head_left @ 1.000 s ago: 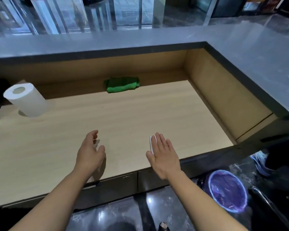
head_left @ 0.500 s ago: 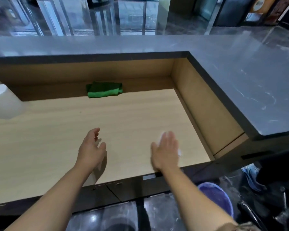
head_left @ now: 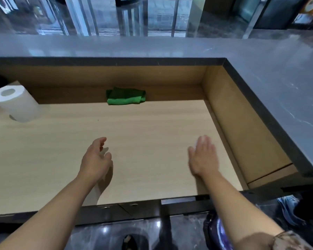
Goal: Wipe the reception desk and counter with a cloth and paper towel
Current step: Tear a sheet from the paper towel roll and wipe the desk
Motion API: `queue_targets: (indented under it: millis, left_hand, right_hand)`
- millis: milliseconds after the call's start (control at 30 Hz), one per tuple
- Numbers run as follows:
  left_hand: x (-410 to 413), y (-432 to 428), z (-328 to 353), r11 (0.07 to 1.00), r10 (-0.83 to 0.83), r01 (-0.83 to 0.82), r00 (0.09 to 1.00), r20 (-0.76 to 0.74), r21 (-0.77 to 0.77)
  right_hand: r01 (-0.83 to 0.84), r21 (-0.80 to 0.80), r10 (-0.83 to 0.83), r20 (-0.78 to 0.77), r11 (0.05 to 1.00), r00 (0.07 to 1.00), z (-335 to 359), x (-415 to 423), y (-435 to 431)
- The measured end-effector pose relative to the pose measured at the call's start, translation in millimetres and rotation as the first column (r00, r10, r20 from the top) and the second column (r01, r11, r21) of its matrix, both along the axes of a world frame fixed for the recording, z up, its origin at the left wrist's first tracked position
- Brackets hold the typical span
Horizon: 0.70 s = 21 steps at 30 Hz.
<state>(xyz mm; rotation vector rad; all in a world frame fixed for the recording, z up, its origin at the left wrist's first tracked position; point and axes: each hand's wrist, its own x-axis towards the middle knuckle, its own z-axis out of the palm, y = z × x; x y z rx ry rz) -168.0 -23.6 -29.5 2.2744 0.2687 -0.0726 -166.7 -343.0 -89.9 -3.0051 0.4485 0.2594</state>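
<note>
Wiping the table [head_left: 143,127], right hand [head_left: 204,159] presses paper [head_left: 202,139] (barely seen) under flat fingers [head_left: 206,146], left hand [head_left: 96,159] loose; cloth [head_left: 126,96], counter [head_left: 278,87] seem untouched.

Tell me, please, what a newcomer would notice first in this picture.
The green cloth stands out at the back of the wooden desk, with the white paper towel roll standing at far left. Near the front, the right hand lies flat on it, the left hand open alongside.

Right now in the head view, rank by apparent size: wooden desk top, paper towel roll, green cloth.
1. Wooden desk top, by far the largest.
2. Paper towel roll.
3. Green cloth: looks smaller than the roll but lies farther back, so true size unsure.
</note>
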Motion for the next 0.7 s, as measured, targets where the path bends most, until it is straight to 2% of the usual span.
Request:
queue_targets:
  millis: [100,167,233,333,433,500,600,700]
  left_hand:
    - [7,13,-5,1.0,-0.004,0.004,1.0,0.006,0.006]
    - [14,19,-7,1.0,-0.003,0.003,1.0,-0.004,-0.009]
    - [25,24,-9,0.999,-0.015,0.015,1.0,0.0,-0.035]
    - [39,31,-10,0.999,-0.027,0.027,1.0,0.007,-0.041]
    - [53,45,-11,1.0,0.008,-0.007,1.0,-0.005,0.001]
    - [64,59,-13,0.992,0.089,-0.092,0.995,0.043,0.083]
    - [75,77,-10,0.961,0.201,-0.207,0.978,0.053,0.185]
    - [83,81,-7,0.949,0.207,-0.198,0.978,-0.011,0.246]
  right_hand:
    - [0.198,0.025,-0.199,0.055,0.98,0.978,-1,12,-21]
    - [0.256,0.055,-0.257,0.016,0.965,0.966,-1,21,3]
    - [0.178,0.063,-0.178,-0.012,0.982,0.984,-2,31,53]
    - [-0.096,0.091,0.095,0.009,0.991,0.995,-6,38,158]
    - [-0.365,0.146,0.37,-0.003,0.919,0.929,-9,32,257]
    - [-0.494,0.167,0.503,-0.013,0.853,0.864,-4,29,286]
    - [-0.552,0.184,0.559,0.012,0.814,0.829,1,41,262]
    - [-0.395,0.124,0.397,0.008,0.91,0.918,-4,68,185]
